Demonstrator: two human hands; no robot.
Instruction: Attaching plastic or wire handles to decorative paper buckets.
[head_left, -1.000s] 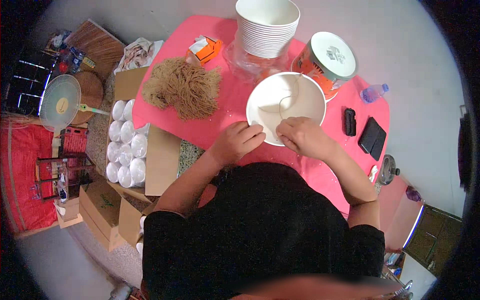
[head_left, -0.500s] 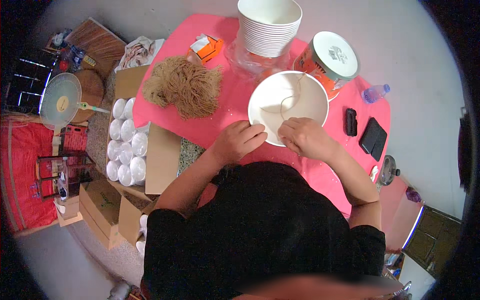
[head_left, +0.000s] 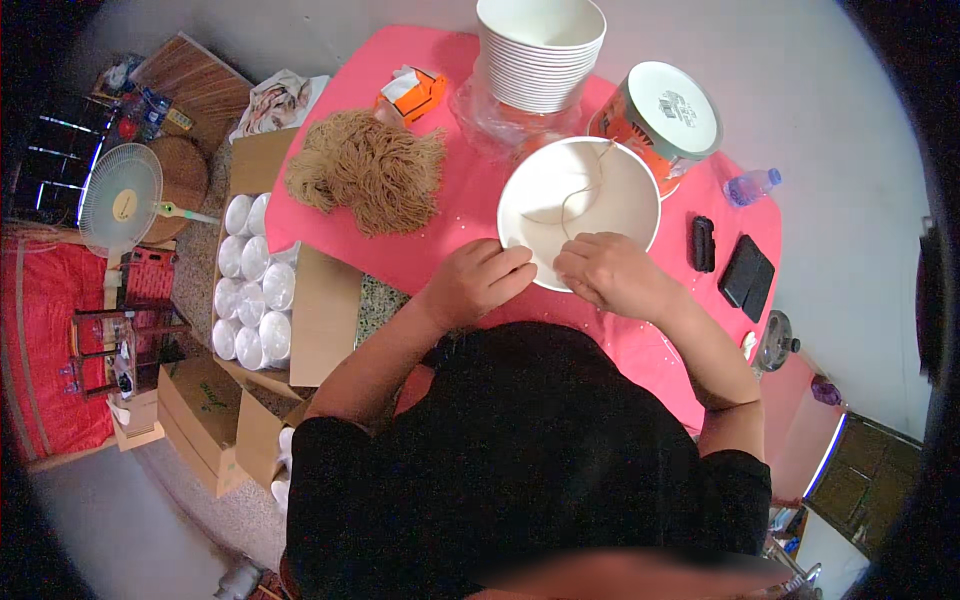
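Observation:
A large white paper bucket [head_left: 625, 215] sits tilted at the table's near side, its mouth facing me. My left hand [head_left: 483, 282] is closed on its near-left rim, thumb and fingers pinching the edge. At the near rim my right hand [head_left: 612, 272] has its fingers curled together; a thin brown string [head_left: 566, 210] runs from the far rim across the inside and disappears under them. What exactly the right fingertips pinch is hidden. Left of the bucket, a loose heap of brown strings [head_left: 370, 172] lies on the pink tablecloth [head_left: 450, 240].
Behind the bucket stand a tall stack of white paper buckets [head_left: 535, 65] and an upturned orange printed bucket [head_left: 665, 115]. An orange tissue pack [head_left: 412, 95], a plastic bottle [head_left: 750, 187] and a black case [head_left: 747, 277] lie around. Left, a carton [head_left: 325, 320] holds several white cups.
The bucket has shifted very slightly to the right and tilted a little. Both hands keep nearly the same places at its rim.

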